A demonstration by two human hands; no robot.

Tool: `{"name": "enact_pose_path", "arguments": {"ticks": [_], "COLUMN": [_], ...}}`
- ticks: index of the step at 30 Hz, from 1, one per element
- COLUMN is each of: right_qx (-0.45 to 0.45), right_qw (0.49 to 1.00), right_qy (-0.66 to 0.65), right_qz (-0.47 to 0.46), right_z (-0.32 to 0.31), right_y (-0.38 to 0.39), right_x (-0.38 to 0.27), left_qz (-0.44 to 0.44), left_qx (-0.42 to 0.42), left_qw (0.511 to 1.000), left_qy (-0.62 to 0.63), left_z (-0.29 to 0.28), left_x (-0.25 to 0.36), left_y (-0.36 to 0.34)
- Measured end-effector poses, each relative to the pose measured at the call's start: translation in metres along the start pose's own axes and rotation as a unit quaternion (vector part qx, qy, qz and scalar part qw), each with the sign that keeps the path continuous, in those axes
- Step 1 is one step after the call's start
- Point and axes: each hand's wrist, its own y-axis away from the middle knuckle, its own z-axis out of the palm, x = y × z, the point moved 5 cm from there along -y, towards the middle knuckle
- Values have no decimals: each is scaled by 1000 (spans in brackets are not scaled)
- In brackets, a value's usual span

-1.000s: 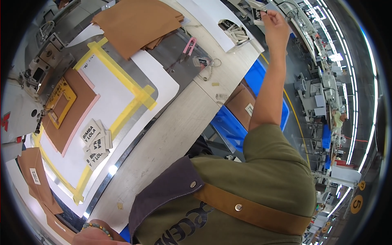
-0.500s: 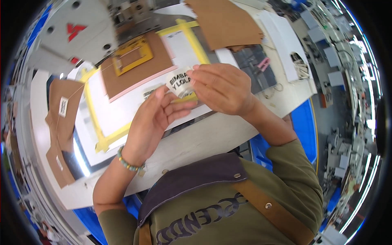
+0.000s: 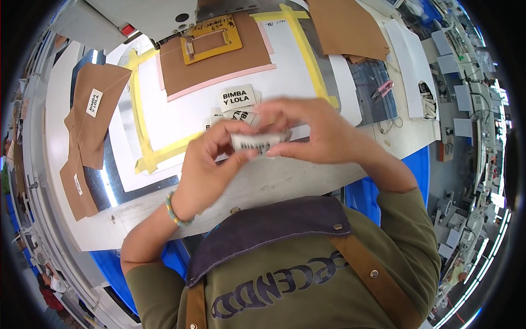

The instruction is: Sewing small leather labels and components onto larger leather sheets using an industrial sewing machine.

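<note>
So nearest is the dark apron flap (image 3: 274, 225), and just past it both hands are up over the tabletop (image 3: 279, 183) edge. Left hand (image 3: 213, 156) has its thumb and fingers closed on the left end of a small bunch of white labels (image 3: 253, 142) with dark print. Right hand (image 3: 315, 131) is curled round the other end, thumb right by the corner, but it's blurry, so I can't tell if it's really pinching. The bunch sits between the two hands, in the air in front of the loose label pile (image 3: 237, 96) on the taped white sheet (image 3: 186, 123). My guess on handling: next to no weight, thin and bendy, not fragile, though they'd probably slide over each other and fan out if squeezed unevenly. I'd take them by the short ends, thumb flat on the face and fingers behind, and peel singles from a corner. Further on there's a brown panel (image 3: 219, 75) with pink strips at its edges, a yellow frame (image 3: 234, 44) lying on it, and the sewing machine (image 3: 148, 16) over that. Off right are pink-handled snips (image 3: 385, 88), a white box (image 3: 404, 55) with more labels in its opening, and stacked brown pieces (image 3: 348, 27).
</note>
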Motion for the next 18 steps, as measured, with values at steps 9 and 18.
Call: {"name": "enact_pose_path", "arguments": {"ticks": [9, 18], "right_qx": [-67, -23], "right_qw": [997, 994], "right_qy": [-22, 96], "right_qz": [21, -37], "right_z": [32, 24], "right_y": [-2, -52], "right_x": [5, 35], "left_qz": [0, 215], "left_qx": [5, 97], "left_qw": [985, 880], "left_qy": [-175, -413], "left_z": [-6, -31], "left_x": [-5, 7], "left_y": [32, -8]}}
